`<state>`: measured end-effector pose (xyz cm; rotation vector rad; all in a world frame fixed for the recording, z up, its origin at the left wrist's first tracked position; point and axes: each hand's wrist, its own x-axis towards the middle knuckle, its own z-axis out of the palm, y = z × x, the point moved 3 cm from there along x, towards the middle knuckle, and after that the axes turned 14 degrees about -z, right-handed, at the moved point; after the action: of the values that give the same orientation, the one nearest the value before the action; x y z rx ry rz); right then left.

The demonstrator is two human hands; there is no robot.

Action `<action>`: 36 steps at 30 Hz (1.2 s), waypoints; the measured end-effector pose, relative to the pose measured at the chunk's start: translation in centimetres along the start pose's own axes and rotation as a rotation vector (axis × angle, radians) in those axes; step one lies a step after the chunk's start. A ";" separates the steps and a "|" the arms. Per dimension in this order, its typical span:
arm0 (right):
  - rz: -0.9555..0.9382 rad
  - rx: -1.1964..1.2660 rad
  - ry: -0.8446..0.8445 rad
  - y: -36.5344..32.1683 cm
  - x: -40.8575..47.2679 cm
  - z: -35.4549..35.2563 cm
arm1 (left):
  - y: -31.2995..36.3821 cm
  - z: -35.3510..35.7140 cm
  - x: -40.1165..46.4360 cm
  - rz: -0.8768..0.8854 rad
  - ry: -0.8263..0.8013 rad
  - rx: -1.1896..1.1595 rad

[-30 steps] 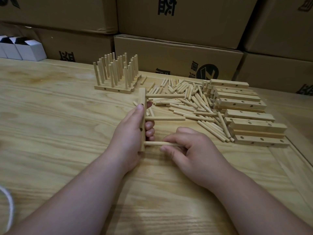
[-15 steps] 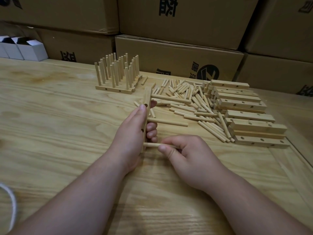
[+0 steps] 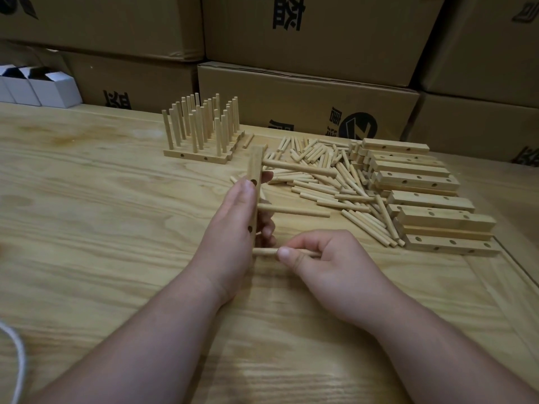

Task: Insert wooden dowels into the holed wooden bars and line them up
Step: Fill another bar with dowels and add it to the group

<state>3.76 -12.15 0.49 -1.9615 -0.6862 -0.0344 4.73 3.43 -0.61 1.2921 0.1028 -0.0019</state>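
At bar (image 3: 254, 182), right hand (image 3: 329, 258) pinches dowel (image 3: 264, 251).

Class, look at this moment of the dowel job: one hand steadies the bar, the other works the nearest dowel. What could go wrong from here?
1. The left hand holds the holed bar on edge, so a sideways push might tip it.
2. The right hand pinches the nearest dowel at the bar; pushed at an angle, it could jam.
3. The top dowel slants unlike the middle dowel, so it may sit loose or crooked.
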 end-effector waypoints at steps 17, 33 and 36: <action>0.002 0.228 0.417 2.4 0.7 -2.3 | -0.1 0.0 0.4 -0.129 -0.057 -0.313; 0.007 -0.106 0.367 2.9 0.8 -2.9 | 0.0 -0.6 0.9 -0.168 0.089 -0.397; 0.016 -0.184 0.327 2.7 0.7 -2.7 | 0.0 -0.6 1.0 -0.167 0.102 -0.398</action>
<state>6.34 -14.97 -0.17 -2.0724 -0.4638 -0.4120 5.65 4.09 -0.89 0.8826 0.2839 -0.0556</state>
